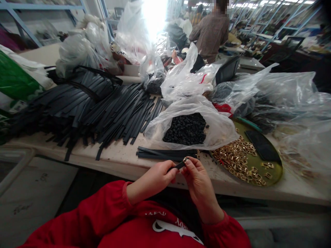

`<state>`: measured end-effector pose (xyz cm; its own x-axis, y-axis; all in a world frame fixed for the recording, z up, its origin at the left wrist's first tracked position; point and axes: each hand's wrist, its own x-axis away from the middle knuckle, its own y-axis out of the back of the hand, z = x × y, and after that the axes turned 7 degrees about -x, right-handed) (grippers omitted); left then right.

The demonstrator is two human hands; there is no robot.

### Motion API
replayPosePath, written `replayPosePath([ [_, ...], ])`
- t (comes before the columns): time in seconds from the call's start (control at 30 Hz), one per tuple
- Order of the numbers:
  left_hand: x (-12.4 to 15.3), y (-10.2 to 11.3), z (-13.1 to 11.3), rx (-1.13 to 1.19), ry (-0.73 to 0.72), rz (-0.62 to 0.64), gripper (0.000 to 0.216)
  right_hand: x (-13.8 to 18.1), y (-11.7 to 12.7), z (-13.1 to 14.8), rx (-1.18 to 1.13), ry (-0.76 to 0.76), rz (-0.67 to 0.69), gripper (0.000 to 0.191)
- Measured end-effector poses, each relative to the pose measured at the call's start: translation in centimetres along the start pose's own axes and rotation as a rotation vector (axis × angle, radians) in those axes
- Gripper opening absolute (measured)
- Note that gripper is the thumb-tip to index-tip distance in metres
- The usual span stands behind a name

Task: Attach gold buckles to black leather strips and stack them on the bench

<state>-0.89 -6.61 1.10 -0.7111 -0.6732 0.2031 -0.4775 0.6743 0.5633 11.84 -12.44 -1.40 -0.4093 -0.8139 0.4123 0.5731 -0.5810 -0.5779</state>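
My left hand point(157, 177) pinches the end of a narrow black strap point(178, 166) in front of my chest. My right hand point(198, 179) is closed at the strap's tip, where a small gold metal ring point(185, 159) sits between its fingertips. Both hands meet just at the table's near edge. A short bundle of black straps point(165, 153) lies on the table right behind them. A round tray point(274, 172) to the right holds several gold buckles point(236, 158) and a dark flat phone-like object point(262, 146).
A large heap of black straps point(85, 110) covers the table's left half. An open plastic bag of small black pieces point(186, 129) stands behind my hands. More clear bags point(284, 100) crowd the right and back. Another person point(210, 32) stands at a far bench.
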Motion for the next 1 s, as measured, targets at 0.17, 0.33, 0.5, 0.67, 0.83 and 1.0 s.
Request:
replayPosePath([
  [0.17, -0.2, 0.1, -0.4, 0.100, -0.008, 0.008, 0.017, 0.8, 0.4, -1.3, 0.136, 0.064, 0.084, 0.017],
  [0.33, 0.1, 0.0, -0.2, 0.283, 0.108, 0.009, 0.016, 1.5, 0.5, -1.8, 0.264, 0.080, 0.106, 0.018],
  [0.5, 0.2, 0.0, -0.4, 0.467, 0.189, 0.121, 0.017, 1.3, 1.1, -1.7, 0.273, 0.091, 0.110, 0.020],
  [0.67, 0.2, -0.4, -0.7, 0.505, 0.257, 0.126, 0.008, 1.6, 1.1, -1.3, 0.356, 0.115, 0.113, 0.021],
  [0.83, 0.5, -0.8, -0.3, 0.296, 0.181, -0.008, 0.010, 2.2, 1.0, -0.6, 0.700, 0.511, 0.070, 0.016],
  [1.0, 0.8, -0.4, 0.3, 0.242, 0.120, 0.043, 0.020, 1.7, 1.0, 0.1, 0.599, 0.174, 0.192, 0.020],
])
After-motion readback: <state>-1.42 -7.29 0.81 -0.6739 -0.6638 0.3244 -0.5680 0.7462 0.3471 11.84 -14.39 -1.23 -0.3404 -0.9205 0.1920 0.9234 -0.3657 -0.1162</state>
